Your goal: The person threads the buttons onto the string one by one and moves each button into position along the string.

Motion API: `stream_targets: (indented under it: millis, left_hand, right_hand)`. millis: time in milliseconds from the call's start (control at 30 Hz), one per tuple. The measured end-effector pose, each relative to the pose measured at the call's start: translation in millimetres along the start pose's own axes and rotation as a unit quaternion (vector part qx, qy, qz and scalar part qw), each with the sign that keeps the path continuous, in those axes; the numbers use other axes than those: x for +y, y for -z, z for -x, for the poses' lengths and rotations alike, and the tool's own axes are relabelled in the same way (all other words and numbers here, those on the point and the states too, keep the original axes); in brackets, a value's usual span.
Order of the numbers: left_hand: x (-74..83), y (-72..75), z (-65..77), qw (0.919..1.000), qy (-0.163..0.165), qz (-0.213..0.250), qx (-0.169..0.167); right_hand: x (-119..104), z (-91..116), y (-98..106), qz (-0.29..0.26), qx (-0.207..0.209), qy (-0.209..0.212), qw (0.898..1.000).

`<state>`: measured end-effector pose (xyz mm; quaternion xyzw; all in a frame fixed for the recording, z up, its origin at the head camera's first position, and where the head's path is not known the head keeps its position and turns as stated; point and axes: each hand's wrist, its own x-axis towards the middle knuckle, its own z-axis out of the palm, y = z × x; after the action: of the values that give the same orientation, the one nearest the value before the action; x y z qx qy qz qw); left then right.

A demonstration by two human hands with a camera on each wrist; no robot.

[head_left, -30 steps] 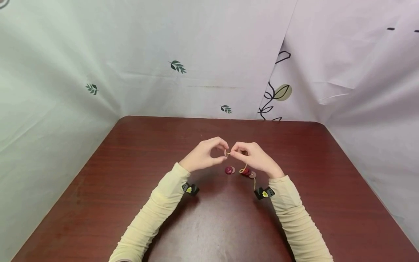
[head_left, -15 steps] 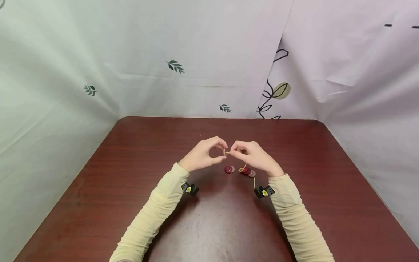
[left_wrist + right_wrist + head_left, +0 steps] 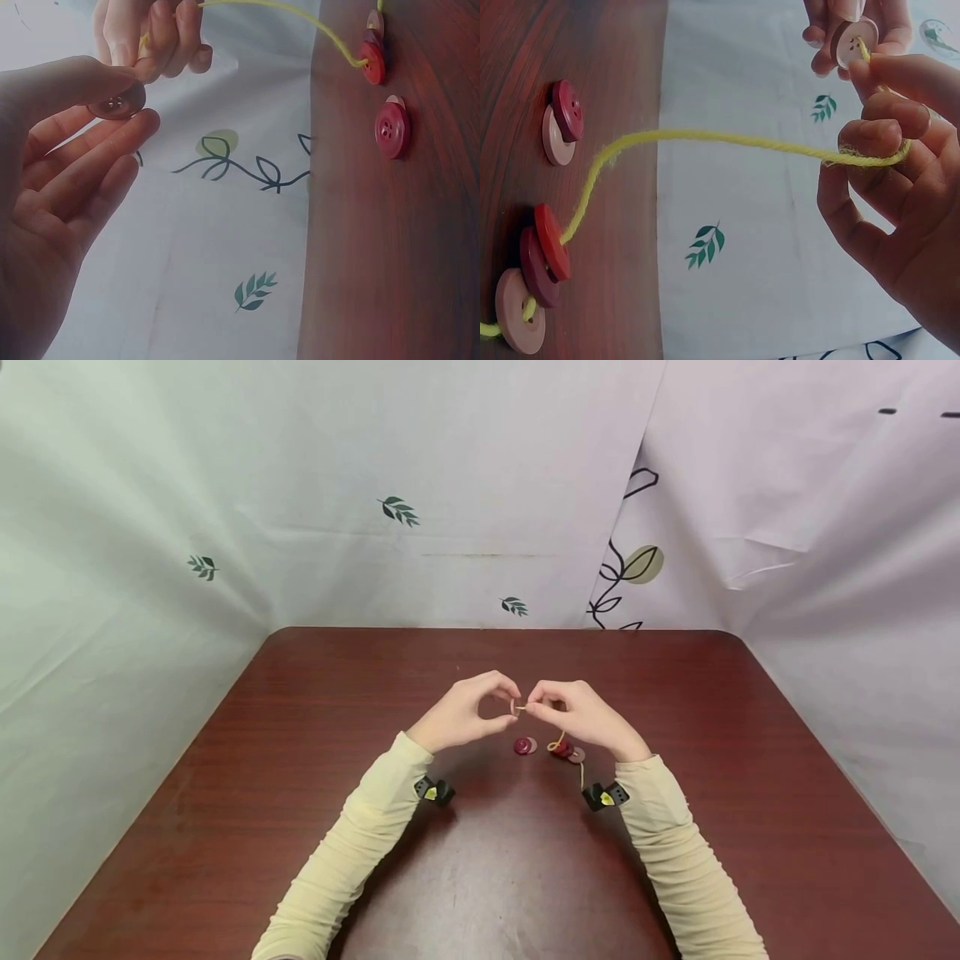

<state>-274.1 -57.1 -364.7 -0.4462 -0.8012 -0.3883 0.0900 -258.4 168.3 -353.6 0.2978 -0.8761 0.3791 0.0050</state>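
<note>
My left hand (image 3: 472,710) pinches a pale pink button (image 3: 853,45) by its edge between thumb and fingers, held above the table. Facing it, my right hand (image 3: 585,717) pinches the end of a yellow string (image 3: 727,137); in the right wrist view the string tip is right at the button's holes. From the right fingers the string runs down to a threaded group on the table: a bright red button (image 3: 551,241), a dark red button (image 3: 538,268) and a pink button (image 3: 519,319). Beside that group, a loose crimson button (image 3: 393,131) overlaps another pink button (image 3: 557,139).
The brown wooden table (image 3: 480,877) has a rounded far edge. White cloth (image 3: 480,460) with leaf prints hangs behind it and at both sides. Each sleeved wrist carries a small black camera (image 3: 435,791).
The hands keep the same pinch on button and string, with hardly any movement. The whole head view has shifted slightly.
</note>
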Motion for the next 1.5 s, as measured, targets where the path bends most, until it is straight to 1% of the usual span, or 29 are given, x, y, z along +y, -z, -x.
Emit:
stream_targets:
  millis: [300,433,633,733,867,1000,1233,1333,1500]
  left_hand:
    - [1.5,0.3,-0.4,1.0000,-0.001,0.000,-0.007]
    - [2.5,0.5,-1.3,0.9999,0.006,-0.005,-0.007]
    - [4.5,0.6,-1.2,0.9999,0.015,0.007,-0.002]
    - [3.9,-0.5,-0.5,1.0000,0.006,0.005,0.002]
    - [2.2,-2.0,0.1,0.9998,-0.017,-0.002,0.009]
    - [1.6,-2.0,0.1,0.9996,-0.025,0.001,0.016]
    - [0.1,-0.6,-1.1,0.9988,-0.038,0.011,0.031]
    - [-1.0,-0.4,-0.8,0.9985,-0.043,0.015,0.031]
    - [-1.8,-0.8,0.0,0.9982,-0.049,0.017,0.029]
  right_hand:
    - [-2.9,-0.6,-0.4,0.002,0.003,0.006,1.000]
    - [-3.5,-1.1,-1.1,0.002,0.002,0.007,1.000]
    - [-3.5,-1.4,-3.3,-0.001,0.000,-0.001,1.000]
    - [-3.9,-1.2,-4.8,-0.007,0.002,0.001,1.000]
    - [-4.1,-1.1,-6.8,-0.013,0.002,0.007,1.000]
    - [-4.0,-0.9,-7.0,-0.019,0.002,0.011,1.000]
    - [-5.4,-1.0,-6.0,-0.044,0.000,-0.015,0.999]
    - [-6.0,-1.1,-5.9,-0.051,0.000,-0.026,0.998]
    - [-6.8,-1.1,-5.2,-0.057,-0.002,-0.026,0.998]
